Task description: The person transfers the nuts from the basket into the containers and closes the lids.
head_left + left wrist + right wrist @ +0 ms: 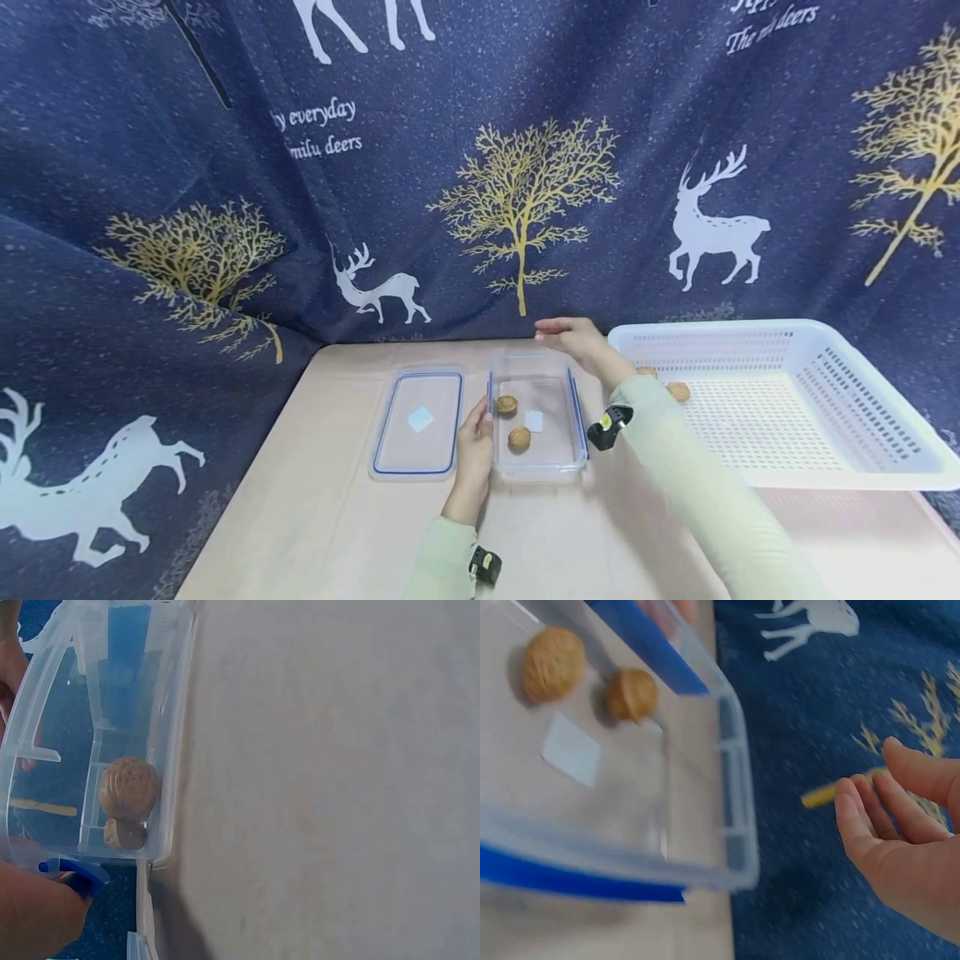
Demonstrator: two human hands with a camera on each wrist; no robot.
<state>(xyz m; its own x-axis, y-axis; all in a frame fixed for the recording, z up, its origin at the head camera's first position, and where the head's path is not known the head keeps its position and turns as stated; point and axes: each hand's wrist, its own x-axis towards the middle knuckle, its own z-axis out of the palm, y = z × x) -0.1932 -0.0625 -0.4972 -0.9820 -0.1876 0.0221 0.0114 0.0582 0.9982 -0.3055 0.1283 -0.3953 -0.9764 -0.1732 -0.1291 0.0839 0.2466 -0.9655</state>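
A clear plastic food container (553, 450) with blue side clips stands on the table. Two walnuts, a nearer walnut (519, 439) and a farther walnut (507, 405), lie inside it on the left. My left hand (474, 446) holds the container's left wall, by the blue clip (86, 874) in the left wrist view. My right hand (573, 337) hovers past the container's far right corner, fingers loosely bent and holding nothing. In the right wrist view this hand (907, 832) is apart from the container's rim.
The container's lid (420, 425), clear with a blue seal, lies flat to the left. At the right stands a white perforated basket (825, 475) with a walnut (678, 392) and another partly hidden by my right arm. A dark blue deer-print cloth (480, 275) hangs behind the table.
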